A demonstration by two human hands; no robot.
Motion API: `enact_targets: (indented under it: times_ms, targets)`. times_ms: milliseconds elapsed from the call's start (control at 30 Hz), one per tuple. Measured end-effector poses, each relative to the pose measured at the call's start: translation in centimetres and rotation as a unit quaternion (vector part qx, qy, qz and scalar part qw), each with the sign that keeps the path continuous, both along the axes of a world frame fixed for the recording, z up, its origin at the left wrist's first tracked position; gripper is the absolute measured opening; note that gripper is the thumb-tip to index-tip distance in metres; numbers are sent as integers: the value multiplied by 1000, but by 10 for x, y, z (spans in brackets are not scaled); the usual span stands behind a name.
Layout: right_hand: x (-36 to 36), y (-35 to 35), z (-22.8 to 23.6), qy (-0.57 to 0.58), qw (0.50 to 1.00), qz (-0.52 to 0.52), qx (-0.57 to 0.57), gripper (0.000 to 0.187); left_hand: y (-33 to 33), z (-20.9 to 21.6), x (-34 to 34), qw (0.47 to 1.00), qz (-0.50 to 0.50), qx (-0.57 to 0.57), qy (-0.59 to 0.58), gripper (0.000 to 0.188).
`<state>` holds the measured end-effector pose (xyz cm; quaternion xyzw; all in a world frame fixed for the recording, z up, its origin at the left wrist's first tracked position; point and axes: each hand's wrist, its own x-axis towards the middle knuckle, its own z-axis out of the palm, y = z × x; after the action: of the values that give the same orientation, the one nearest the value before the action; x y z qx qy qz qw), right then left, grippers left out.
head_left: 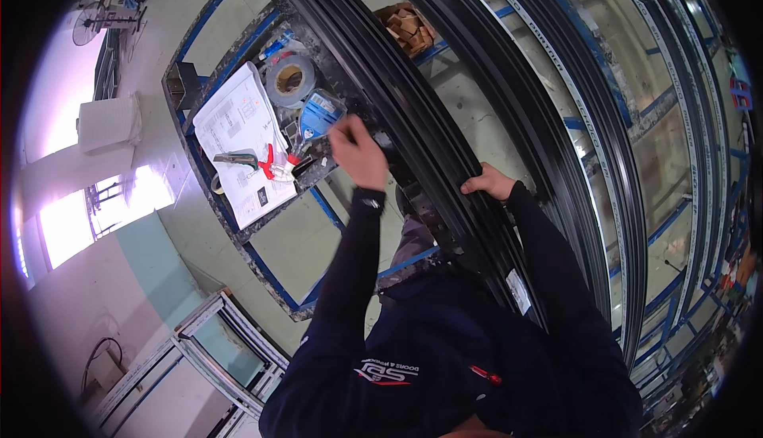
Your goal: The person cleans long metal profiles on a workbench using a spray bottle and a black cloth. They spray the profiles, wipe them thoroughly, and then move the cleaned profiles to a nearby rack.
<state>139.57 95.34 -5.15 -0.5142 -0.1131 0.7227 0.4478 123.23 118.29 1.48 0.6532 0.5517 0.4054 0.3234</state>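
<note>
My left hand [359, 154] is raised beside the near edge of the work frame, its fingers curled together; whatever may be in them is hidden. Just beyond its fingertips lies a blue-and-white packet [319, 114]. Over to the right, my right hand [491, 182] grips the edge of a long black profile [433, 132], thumb on top and fingers hidden beyond the edge. Printed sheets [242, 132] lie on the left of the bench, with a green utility knife [237, 159] and a red-handled tool [270, 164] on them. A grey tape roll [290, 80] sits near the packet.
More black profiles [509, 64] run lengthwise to the right, some edged with printed white film. A blue-edged metal frame [274, 283] supports the bench. An open carton [407, 29] of brown pieces stands beyond the profiles. White frames [218, 319] lean at lower left.
</note>
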Motion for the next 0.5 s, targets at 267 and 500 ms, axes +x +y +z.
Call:
enact_targets:
  times_ms: [267, 500]
  targets:
    - [-6, 3, 0, -27, 999, -12, -13, 65, 74, 4, 41, 991, -71, 98, 50, 23]
    - [-6, 1, -6, -34, 999, -14, -4, 68, -25, 19, 15, 962, -208, 61, 168, 46]
